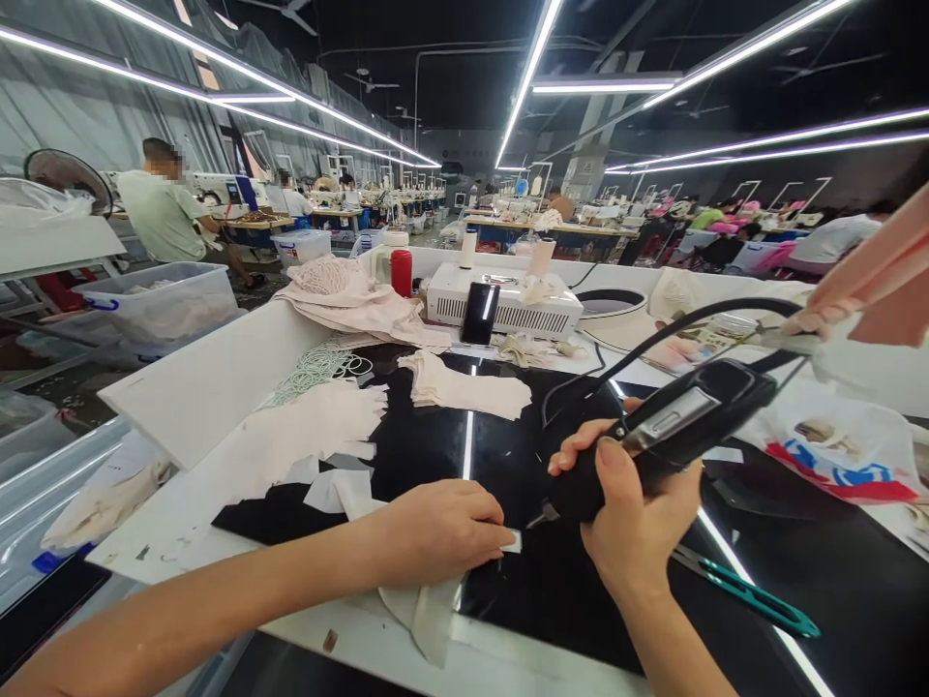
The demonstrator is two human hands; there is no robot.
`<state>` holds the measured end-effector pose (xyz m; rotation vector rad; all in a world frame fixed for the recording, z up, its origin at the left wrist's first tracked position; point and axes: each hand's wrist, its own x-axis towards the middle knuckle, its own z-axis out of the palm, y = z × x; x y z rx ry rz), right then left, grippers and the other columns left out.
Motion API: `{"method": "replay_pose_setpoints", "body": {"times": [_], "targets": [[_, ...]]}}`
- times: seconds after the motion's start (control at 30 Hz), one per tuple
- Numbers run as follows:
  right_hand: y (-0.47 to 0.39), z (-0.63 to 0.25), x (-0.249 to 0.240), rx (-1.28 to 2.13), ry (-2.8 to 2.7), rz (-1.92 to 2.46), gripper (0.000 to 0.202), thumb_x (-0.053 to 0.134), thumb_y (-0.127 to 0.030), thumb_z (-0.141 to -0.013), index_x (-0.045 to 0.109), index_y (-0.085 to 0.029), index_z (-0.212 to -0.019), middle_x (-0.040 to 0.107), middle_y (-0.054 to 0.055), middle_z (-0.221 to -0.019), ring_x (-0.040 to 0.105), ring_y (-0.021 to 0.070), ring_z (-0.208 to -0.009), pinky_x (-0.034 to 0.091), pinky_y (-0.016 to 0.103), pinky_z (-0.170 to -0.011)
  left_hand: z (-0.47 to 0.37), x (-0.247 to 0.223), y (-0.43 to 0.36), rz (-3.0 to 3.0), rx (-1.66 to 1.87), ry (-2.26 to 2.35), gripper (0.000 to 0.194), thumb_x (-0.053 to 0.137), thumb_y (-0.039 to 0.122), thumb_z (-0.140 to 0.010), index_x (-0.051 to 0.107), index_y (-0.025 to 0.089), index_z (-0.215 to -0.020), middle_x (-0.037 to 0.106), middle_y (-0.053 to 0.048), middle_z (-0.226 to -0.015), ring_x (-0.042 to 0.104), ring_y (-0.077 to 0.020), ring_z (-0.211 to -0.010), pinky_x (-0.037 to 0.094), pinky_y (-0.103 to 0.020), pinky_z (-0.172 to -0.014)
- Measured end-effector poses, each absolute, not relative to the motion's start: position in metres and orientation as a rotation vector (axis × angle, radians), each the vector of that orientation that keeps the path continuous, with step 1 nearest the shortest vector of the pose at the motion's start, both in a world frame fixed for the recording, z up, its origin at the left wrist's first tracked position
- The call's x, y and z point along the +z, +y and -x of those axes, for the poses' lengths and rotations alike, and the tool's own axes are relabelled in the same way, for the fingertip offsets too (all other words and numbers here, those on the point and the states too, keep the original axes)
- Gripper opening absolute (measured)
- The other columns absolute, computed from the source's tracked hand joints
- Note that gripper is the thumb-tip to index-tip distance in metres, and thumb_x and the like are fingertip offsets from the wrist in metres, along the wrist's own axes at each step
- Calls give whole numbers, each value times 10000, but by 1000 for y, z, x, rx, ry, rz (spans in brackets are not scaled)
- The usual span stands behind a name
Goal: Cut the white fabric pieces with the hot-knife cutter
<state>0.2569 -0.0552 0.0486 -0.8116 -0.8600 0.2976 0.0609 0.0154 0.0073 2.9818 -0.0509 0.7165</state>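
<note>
My right hand (635,523) is wrapped round a black corded hand tool (697,411) with a silver plate on its side. A thin metal tip (541,516) shows at the tool's lower left end, just right of my left fingertips. My left hand (442,528) is closed, fingers pressed together over the black board (558,590), with a small white strip (514,542) showing at the fingertips. A cream fabric piece (425,620) hangs from beneath this hand over the board's front edge. Teal-handled snips (755,592) lie right of my right wrist.
Stacked cream fabric pieces (471,384) and pale green cord (323,373) lie farther back. Behind stand a phone (480,315), a white machine box (442,300) and a red bottle (401,273). The tool's black cable (697,315) arches rightward to hanging pink cloth (878,252).
</note>
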Motion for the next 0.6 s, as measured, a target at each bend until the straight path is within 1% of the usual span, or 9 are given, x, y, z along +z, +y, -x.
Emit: {"method": "replay_pose_setpoints", "body": {"times": [0.1,0.23,0.43,0.6], "targets": [[-55,-255,48,304,-860,795,457,931,-402,-916,650,-268,-1251,733,-58,-792,669,153,-557,633,308,-546,-61,4,16,-3003,658,-35,80,695,194,-1117,763,157,-1136,753,-57,-1042,712,-204,-973,604,-311,-928],[-56,-252,48,314,-878,782,415,911,-403,-932,652,-268,-1227,731,-56,-790,667,150,-553,626,301,-544,-58,1,16,-3014,596,-18,109,723,220,-1108,756,163,-1195,753,-63,-1079,716,-209,-1017,599,-316,-975],[-58,-250,49,344,-884,755,393,898,-405,-940,641,-266,-1203,723,-57,-789,661,157,-557,618,309,-533,-57,-1,16,-2975,572,18,149,690,252,-1133,749,183,-1250,753,-76,-1144,715,-204,-1053,600,-324,-1004],[-59,-249,45,371,-900,767,421,884,-374,-960,626,-279,-1278,731,-57,-816,667,161,-590,609,316,-569,-55,1,17,-2957,564,9,170,672,248,-1140,744,173,-1274,754,-85,-1164,719,-208,-1050,601,-327,-1013]]}}
